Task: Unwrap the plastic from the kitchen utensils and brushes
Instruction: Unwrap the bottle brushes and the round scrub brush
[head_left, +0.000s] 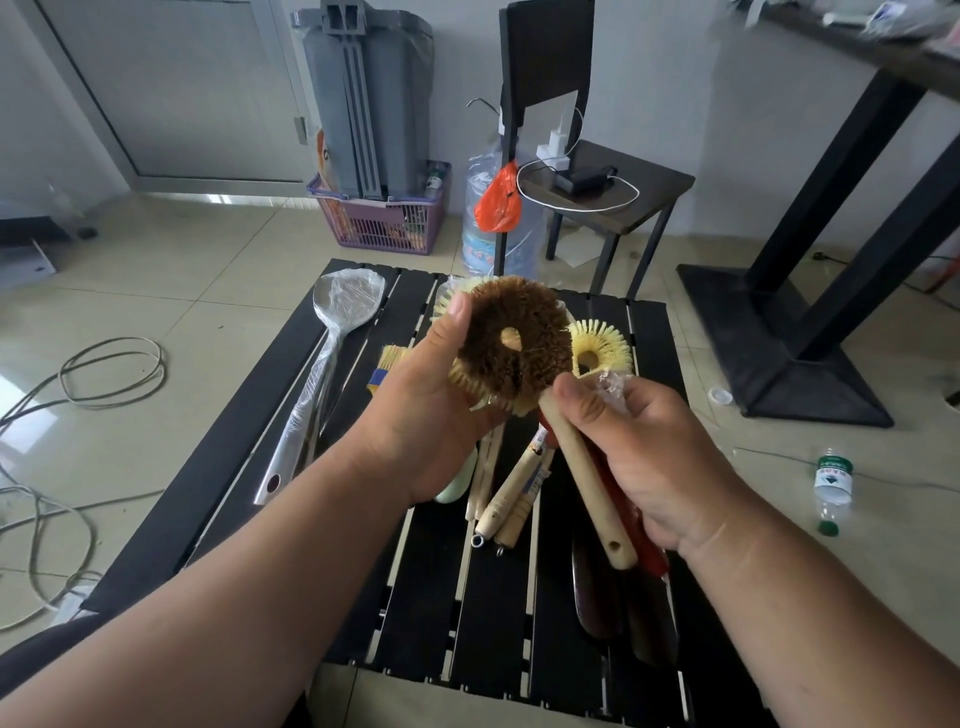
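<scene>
Over the middle of the black slatted bench (467, 613) I hold the round brown brush (511, 345) up, well above the other tools. My left hand (431, 410) cups the left side of its bristle head, thumb curled over the far edge. My right hand (644, 457) grips the brush's pale wooden handle (587, 478) just below the head, fingers wrapped round it, with a scrap of clear plastic (610, 387) caught at the fingers. A red handle (628, 514) runs behind my right palm; I cannot tell whether I grip it too. On the far left of the bench lies a wrapped metal spatula (332, 332). Beneath my hands lie more wooden handles (506, 499), their heads hidden. A yellow ring brush (600, 348) peeks out right of the brown one.
</scene>
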